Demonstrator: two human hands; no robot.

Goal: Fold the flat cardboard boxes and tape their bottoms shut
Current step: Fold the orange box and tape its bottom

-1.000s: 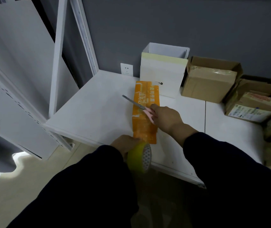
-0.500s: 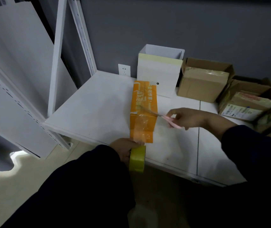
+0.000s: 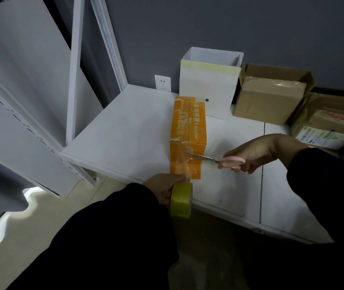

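An orange cardboard box (image 3: 188, 130) with white lettering lies on the white table (image 3: 125, 130), its near end towards me. A strip of clear tape runs from the box's top down over its near face to a yellow tape roll (image 3: 181, 199). My left hand (image 3: 164, 185) grips that roll just off the table's front edge. My right hand (image 3: 256, 152) holds pink-handled scissors (image 3: 215, 159) to the right of the box. Their blades point left and reach the stretched tape at the box's near face.
A tall white box (image 3: 206, 88) stands behind the orange one, with a brown carton (image 3: 269, 97) to its right and more labelled cartons (image 3: 330, 130) at the far right. White shelf panels (image 3: 20, 97) lean at the left. A wall socket (image 3: 162, 82) sits behind the table.
My right hand swung the scissors from above the box out to its right side, then brought the blades in low against the tape. My left hand keeps the roll pulled towards me.
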